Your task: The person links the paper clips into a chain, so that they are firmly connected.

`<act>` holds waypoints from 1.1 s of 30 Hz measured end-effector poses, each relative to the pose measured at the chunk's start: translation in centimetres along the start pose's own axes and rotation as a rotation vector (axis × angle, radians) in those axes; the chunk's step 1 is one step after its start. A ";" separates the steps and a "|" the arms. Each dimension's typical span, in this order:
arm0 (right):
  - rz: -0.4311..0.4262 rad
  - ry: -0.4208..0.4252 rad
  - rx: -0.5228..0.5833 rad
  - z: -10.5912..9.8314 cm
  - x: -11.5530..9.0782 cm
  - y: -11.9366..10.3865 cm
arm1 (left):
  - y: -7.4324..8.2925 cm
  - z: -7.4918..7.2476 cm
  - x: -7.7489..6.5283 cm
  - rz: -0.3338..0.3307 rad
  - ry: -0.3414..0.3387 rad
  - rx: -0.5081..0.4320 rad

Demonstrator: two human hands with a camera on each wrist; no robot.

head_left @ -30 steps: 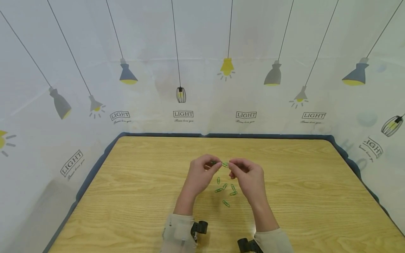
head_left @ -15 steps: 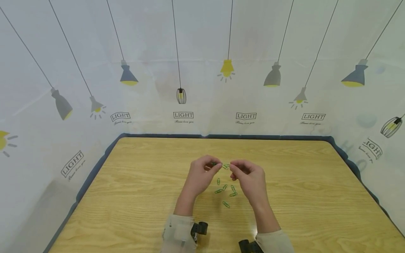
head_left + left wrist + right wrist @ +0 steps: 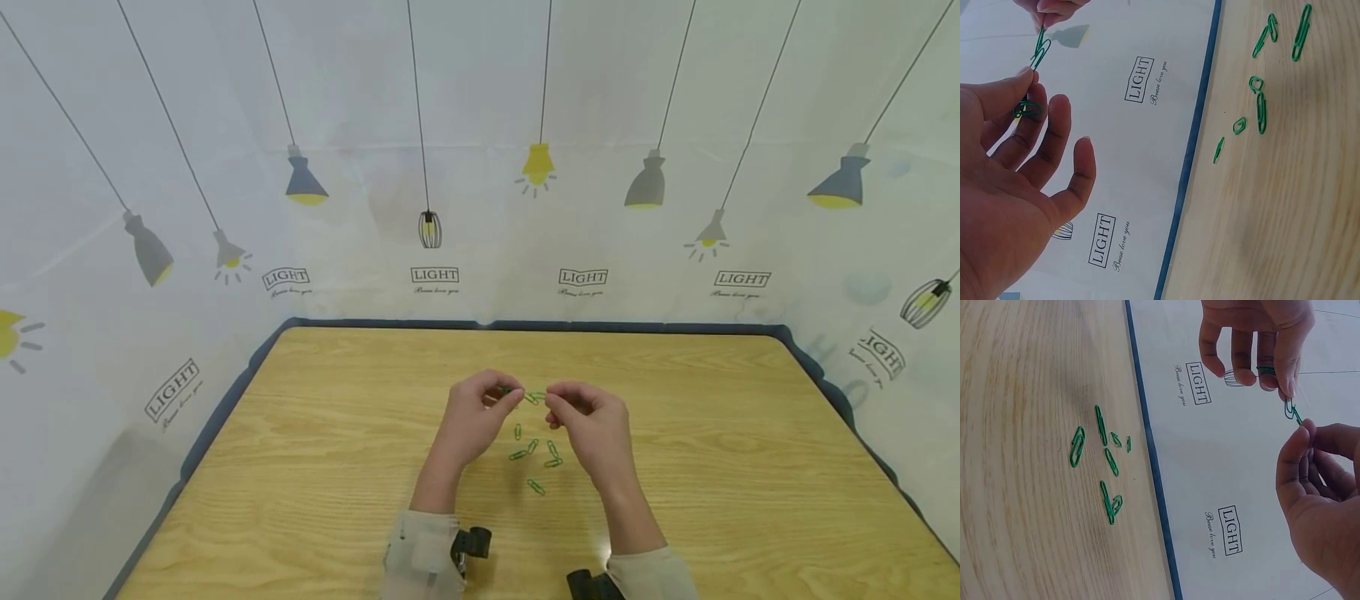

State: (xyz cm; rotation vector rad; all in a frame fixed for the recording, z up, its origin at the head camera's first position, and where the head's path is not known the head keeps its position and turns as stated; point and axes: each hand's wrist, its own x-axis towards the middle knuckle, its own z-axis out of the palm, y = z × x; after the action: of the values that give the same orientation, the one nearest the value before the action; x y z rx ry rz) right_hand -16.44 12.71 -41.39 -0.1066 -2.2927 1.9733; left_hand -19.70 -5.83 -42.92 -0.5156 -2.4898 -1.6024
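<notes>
Above the wooden table, my left hand (image 3: pixel 480 421) pinches a green paper clip (image 3: pixel 1289 407) between thumb and index finger. Another green paper clip (image 3: pixel 1027 110) hangs beneath that pinch, in front of the left fingers; whether it is linked to the pinched one is hidden. Facing it, my right hand (image 3: pixel 597 423) pinches one end of a further green paper clip (image 3: pixel 1298 415). These two clips meet and overlap in the gap between the hands, apparently hooked together. The left hand's other fingers are spread and loosely bent, while the right hand's are curled in.
Several loose green paper clips (image 3: pixel 536 487) lie on the wooden table (image 3: pixel 337 450) below and between the hands. A white curtain (image 3: pixel 480 100) printed with lamps surrounds the table's far and side edges. Wrist cameras (image 3: pixel 472 542) sit on both forearms.
My right hand has drawn slightly to the right, so more of the paper clips shows between the hands. Both hands keep their pinch. The loose clips stay put; the head view has tilted up slightly.
</notes>
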 end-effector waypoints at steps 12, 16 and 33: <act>0.007 0.035 0.027 -0.1 -0.1 0.0 | 0.1 -0.1 -0.2 -0.072 -0.033 -0.065; 0.004 0.040 0.034 0.0 -0.1 -0.1 | 0.2 0.1 -0.3 -0.098 -0.072 -0.095; -0.039 -0.013 0.035 0.8 -0.5 -0.2 | 0.4 0.1 -0.2 -0.040 -0.079 -0.045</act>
State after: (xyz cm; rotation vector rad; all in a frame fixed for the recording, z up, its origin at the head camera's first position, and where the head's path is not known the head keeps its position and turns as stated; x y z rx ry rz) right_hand -16.02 11.86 -41.34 -0.0456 -2.2491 2.0006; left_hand -19.36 -5.65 -42.67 -0.5494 -2.5416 -1.6879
